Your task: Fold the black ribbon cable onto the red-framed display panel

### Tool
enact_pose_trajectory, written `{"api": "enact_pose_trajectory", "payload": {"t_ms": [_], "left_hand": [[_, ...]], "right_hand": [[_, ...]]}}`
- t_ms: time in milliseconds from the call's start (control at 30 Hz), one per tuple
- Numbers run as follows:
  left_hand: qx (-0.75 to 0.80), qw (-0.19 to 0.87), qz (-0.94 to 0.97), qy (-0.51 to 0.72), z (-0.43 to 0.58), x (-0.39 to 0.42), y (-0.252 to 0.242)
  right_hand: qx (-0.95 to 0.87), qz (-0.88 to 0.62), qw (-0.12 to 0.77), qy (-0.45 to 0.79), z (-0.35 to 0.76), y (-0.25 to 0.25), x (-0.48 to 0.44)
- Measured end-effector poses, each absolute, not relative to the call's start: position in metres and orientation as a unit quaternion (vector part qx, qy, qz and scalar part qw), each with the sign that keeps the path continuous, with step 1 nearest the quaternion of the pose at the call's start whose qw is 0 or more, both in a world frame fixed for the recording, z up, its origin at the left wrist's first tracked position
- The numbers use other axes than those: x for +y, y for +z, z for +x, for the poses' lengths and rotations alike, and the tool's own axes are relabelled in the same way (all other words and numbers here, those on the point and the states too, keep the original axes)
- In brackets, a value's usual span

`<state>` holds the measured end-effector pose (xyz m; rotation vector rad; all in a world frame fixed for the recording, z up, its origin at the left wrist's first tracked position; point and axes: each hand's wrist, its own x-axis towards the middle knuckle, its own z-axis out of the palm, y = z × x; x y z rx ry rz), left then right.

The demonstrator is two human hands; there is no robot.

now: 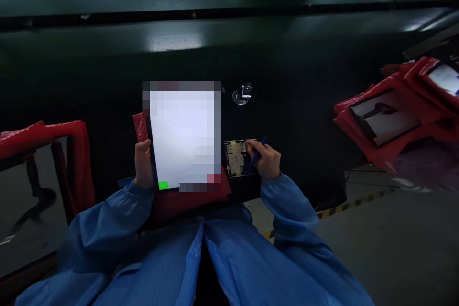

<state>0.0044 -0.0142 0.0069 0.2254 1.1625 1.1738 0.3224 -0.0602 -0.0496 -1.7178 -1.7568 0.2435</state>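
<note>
A tablet (182,138) with a bright white screen stands tilted on a red sleeve (179,203) at the near edge of a dark belt (304,105). My left hand (142,165) grips the tablet's left edge. To its right lies a small open device part (234,158) with tan tape strips. My right hand (267,158) rests on that part, fingers closed round a thin blue tool (257,153) whose tip points down at it. Blue sleeves cover both my arms.
A small shiny metal object (243,94) sits on the belt behind the part. Red sleeves with tablets are piled at the right (387,119) and another lies at the left (39,177). Grey floor with a yellow-black stripe (344,206) shows at the lower right.
</note>
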Motion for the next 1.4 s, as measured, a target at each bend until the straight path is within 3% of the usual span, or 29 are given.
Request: {"api": "enact_pose_trajectory", "payload": {"t_ms": [167, 333, 400, 567, 600, 700, 733, 800, 933, 1067, 1133, 1200, 1300, 1400], "left_hand": [[0.541, 0.626, 0.179, 0.532, 0.006, -0.016, 0.003], [0.555, 0.536, 0.338, 0.538, -0.002, -0.021, 0.017], [0.554, 0.464, 0.477, 0.500, -0.015, -0.021, 0.035], [0.467, 0.346, 0.748, 0.322, -0.050, -0.029, 0.071], [0.456, 0.259, 0.792, 0.312, -0.055, -0.031, 0.068], [0.452, 0.045, 0.856, 0.247, -0.065, -0.034, 0.041], [0.451, 0.005, 0.863, 0.227, -0.066, -0.032, 0.029], [0.443, -0.028, 0.875, 0.192, -0.066, -0.027, 0.009], [0.455, -0.023, 0.880, 0.137, -0.064, -0.021, -0.004], [0.506, -0.046, 0.861, 0.030, -0.065, -0.022, 0.007], [0.547, -0.045, 0.836, 0.011, -0.063, -0.025, 0.018], [0.585, -0.004, 0.806, 0.083, -0.053, -0.026, 0.030], [0.562, 0.133, 0.773, 0.263, -0.019, -0.020, 0.044], [0.506, 0.267, 0.774, 0.271, 0.023, -0.010, 0.045]], "right_hand": [[-0.651, -0.652, 0.372, 0.112, 0.302, -0.035, -0.062], [-0.678, -0.485, 0.423, 0.356, 0.258, 0.002, -0.045], [-0.696, -0.446, 0.430, 0.364, 0.246, 0.015, -0.032], [-0.793, -0.351, 0.449, 0.218, 0.241, 0.023, -0.015], [-0.812, -0.346, 0.435, 0.177, 0.249, 0.021, -0.013], [-0.781, -0.469, 0.409, -0.043, 0.310, 0.018, -0.007], [-0.713, -0.543, 0.421, -0.141, 0.342, 0.020, -0.007], [-0.621, -0.607, 0.444, -0.220, 0.416, 0.027, -0.013], [-0.552, -0.644, 0.457, -0.266, 0.530, 0.045, -0.034], [-0.565, -0.639, 0.465, -0.234, 0.528, 0.045, -0.042], [-0.595, -0.637, 0.461, -0.164, 0.484, 0.039, -0.041], [-0.660, -0.624, 0.419, -0.003, 0.426, 0.033, -0.039], [-0.750, -0.533, 0.362, 0.149, 0.336, 0.027, -0.025], [-0.794, -0.415, 0.343, 0.281, 0.275, 0.018, 0.001]]}}
